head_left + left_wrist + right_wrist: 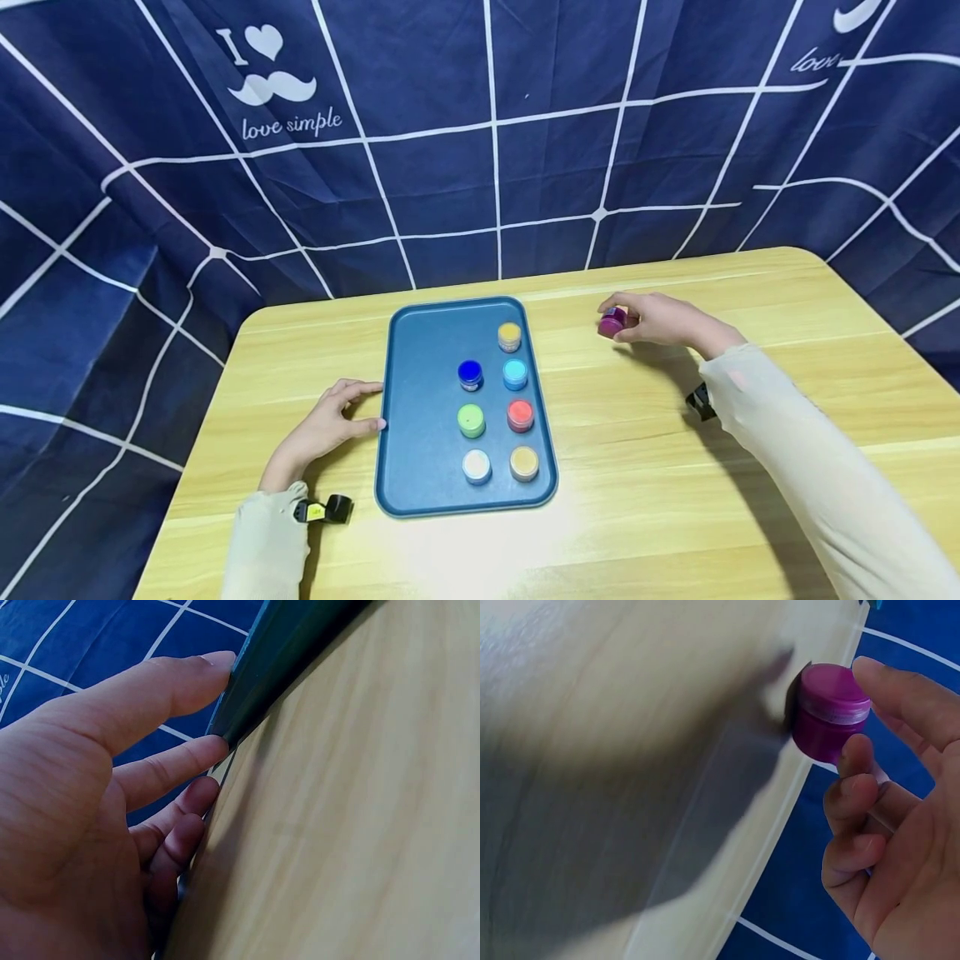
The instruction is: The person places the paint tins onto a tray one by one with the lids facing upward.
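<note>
A small purple jar (612, 322) is pinched between the thumb and fingers of my right hand (654, 320), over the table to the right of the tray. In the right wrist view the purple jar (832, 712) shows its lid and a clear band below it. My left hand (330, 423) touches the left rim of the blue tray (420, 400) with thumb and fingertips, its fingers fairly straight. Two columns of jars stand on the tray's right half: dark blue (470, 374), green (471, 420) and white (476, 467), beside yellow (509, 337), light blue (515, 374), red (520, 415) and tan (524, 463).
The wooden table (645, 500) has rounded far corners. A dark blue curtain (435, 183) with white lines hangs right behind its far edge. Black wrist cameras are strapped at the left wrist (324, 509) and the right wrist (702, 402).
</note>
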{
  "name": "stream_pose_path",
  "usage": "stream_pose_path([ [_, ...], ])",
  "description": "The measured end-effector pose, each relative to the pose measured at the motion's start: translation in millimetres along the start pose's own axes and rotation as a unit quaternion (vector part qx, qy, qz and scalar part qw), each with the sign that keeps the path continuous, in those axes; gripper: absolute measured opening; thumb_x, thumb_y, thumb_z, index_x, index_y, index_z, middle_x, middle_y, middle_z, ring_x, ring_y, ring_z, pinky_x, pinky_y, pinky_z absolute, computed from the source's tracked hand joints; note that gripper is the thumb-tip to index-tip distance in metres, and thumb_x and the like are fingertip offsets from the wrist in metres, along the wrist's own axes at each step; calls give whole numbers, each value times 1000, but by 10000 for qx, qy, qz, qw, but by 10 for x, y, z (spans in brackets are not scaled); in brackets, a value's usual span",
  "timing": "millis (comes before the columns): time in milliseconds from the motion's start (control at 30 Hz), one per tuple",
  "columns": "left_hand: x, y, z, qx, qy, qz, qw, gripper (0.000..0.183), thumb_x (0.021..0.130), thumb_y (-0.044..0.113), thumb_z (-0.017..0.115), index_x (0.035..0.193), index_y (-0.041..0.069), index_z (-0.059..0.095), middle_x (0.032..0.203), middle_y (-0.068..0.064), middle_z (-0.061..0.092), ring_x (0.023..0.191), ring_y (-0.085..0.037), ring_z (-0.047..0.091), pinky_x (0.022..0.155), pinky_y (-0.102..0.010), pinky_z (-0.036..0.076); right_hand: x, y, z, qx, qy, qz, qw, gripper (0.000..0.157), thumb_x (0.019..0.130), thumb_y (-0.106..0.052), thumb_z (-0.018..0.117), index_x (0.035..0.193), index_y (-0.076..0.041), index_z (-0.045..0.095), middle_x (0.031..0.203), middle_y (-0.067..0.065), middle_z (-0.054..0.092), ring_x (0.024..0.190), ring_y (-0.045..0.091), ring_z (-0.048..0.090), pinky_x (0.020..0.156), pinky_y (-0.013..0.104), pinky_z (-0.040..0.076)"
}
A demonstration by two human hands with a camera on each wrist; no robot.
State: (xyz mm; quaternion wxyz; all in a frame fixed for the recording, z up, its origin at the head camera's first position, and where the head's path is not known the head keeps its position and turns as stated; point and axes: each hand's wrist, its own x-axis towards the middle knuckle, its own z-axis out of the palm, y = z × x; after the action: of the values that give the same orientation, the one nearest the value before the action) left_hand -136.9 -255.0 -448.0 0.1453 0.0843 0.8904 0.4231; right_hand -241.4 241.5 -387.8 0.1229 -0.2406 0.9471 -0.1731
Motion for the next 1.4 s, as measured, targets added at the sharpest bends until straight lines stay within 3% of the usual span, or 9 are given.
stream_pose_path([
  [367, 0, 7, -5, 36, -35, 8, 10000, 63, 83, 32, 76, 137, 12, 53, 134, -12, 48, 127, -33, 37, 107, -59, 29, 9, 29, 36, -339, -46, 64, 9994, 47, 82, -14, 72, 126, -15, 58, 86, 2, 66, 78, 17, 58, 69, 35, 45],
  [567, -1, 2, -12, 12, -42, -2, 10000, 62, 83, 33, 76, 137, 13, 53, 133, -12, 48, 127, -33, 37, 107, -59, 29, 11, 25, 58, -558, -17, 178, 9983, 47, 82, -16, 72, 126, -17, 57, 92, 7, 68, 80, 22, 61, 67, 39, 47],
  [967, 6, -13, 1, 24, -11, 30, 10000, 62, 82, 32, 76, 137, 12, 54, 132, -12, 48, 124, -33, 39, 106, -57, 30, 31, 24, 106, -595, 102, 419, 9973, 43, 85, -16, 70, 125, -18, 58, 103, 12, 69, 88, 27, 63, 71, 45, 49],
  [1400, 4, -4, 3, 80, -30, -2, 10000, 62, 83, 32, 76, 137, 12, 53, 133, -12, 48, 126, -33, 38, 107, -58, 30, 26, -12, 93, -484, 334, 485, 9971, 43, 83, -20, 72, 124, -13, 57, 101, 13, 70, 86, 28, 64, 71, 46, 50],
])
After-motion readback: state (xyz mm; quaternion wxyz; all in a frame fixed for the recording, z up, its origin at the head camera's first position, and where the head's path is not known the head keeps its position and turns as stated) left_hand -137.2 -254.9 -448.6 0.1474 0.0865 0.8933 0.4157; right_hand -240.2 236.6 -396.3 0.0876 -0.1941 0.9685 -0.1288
